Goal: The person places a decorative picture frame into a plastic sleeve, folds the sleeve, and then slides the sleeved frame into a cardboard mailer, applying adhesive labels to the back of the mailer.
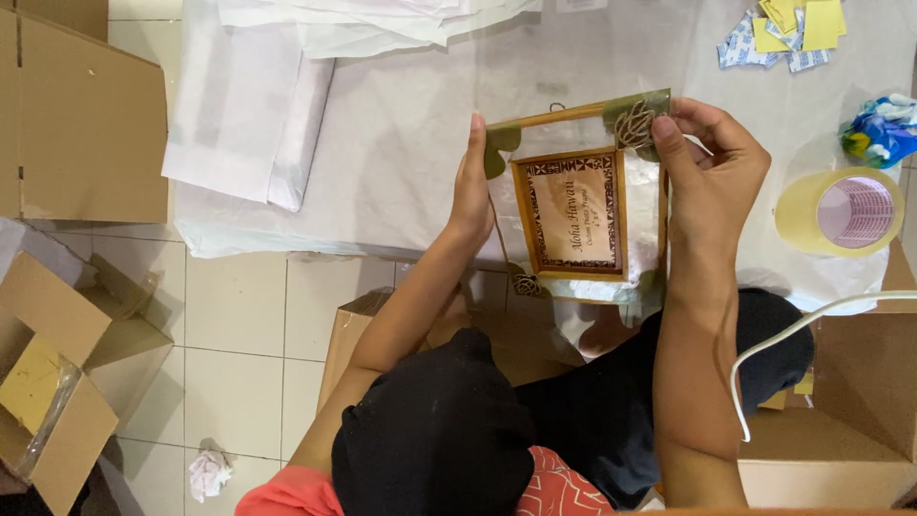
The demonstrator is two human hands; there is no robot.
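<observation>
Up over the white-papered table (401, 143), my left hand (471, 196) and right hand (712, 177) gripped the wooden picture frame (573, 215) by its sides; clear wrap blurred its lower edge, and my right fingers (669, 143) hid one carved corner.

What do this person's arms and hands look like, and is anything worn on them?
Both arms are bare from the upper arm down: no long sleeves, gloves, watch or bracelet show. The left hand and right hand show no rings that I can make out. At the bottom edge there is only a red, patterned short sleeve.
</observation>
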